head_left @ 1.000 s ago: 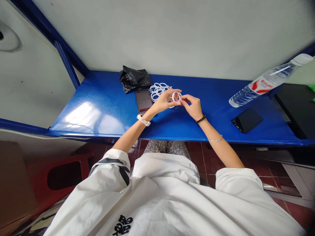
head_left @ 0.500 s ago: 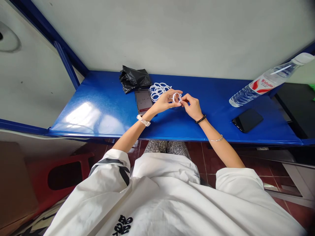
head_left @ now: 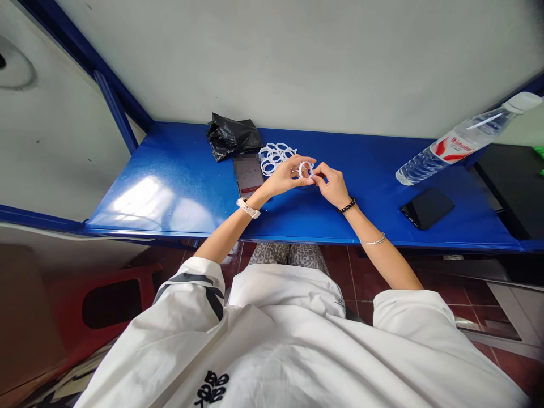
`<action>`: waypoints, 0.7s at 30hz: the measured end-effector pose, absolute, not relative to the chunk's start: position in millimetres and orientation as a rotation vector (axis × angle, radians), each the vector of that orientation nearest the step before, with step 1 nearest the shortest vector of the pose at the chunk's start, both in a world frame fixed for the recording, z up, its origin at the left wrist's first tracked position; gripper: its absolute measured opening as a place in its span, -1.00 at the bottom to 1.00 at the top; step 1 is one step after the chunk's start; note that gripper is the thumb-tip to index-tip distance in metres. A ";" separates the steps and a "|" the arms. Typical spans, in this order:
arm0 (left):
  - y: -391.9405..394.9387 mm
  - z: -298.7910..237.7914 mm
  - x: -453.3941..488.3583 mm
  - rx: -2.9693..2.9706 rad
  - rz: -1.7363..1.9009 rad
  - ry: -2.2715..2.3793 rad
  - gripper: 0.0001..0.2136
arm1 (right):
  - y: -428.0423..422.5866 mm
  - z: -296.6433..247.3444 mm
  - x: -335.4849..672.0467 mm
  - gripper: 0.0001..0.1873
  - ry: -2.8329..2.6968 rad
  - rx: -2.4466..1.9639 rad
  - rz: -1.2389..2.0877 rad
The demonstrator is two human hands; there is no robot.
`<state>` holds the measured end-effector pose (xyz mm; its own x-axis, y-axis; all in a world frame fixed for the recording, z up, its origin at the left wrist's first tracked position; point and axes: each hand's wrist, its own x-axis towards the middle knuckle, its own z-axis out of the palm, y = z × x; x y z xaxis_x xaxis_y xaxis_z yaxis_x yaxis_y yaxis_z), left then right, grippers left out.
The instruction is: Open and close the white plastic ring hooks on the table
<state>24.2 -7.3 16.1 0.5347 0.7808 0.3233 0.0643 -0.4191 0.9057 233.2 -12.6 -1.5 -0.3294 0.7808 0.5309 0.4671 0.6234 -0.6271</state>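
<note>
A small white ring (head_left: 301,170), perhaps plastic, is held up above the blue table in both hands. My left hand (head_left: 283,174) grips it between thumb and fingers from the left. At the ring's lower right edge my right hand (head_left: 332,184) pinches with thumb and forefinger; what exactly lies in that pinch is too small to make out. Just behind my left hand lies a heap of several similar white rings (head_left: 268,165), partly covered by the hand.
A phone with a lit screen (head_left: 247,177) lies left of the rings, below a crumpled black plastic bag (head_left: 233,136). To the right are a dark phone (head_left: 428,208) and a tall water bottle (head_left: 451,148) on the blue table (head_left: 204,192). A wall rises behind.
Almost nothing differs. Both hands stay in the same place around the white ring.
</note>
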 end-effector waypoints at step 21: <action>-3.8 14.1 24.0 1.765 1.002 0.663 -0.20 | -10.8 -5.8 231.7 -0.47 -1.950 -0.967 0.358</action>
<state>24.0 -3.8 14.1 0.5145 0.7902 0.3331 -0.0026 -0.3870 0.9221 231.7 -10.8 -5.8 -0.2871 0.7483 0.5980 0.4871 0.6516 -0.5815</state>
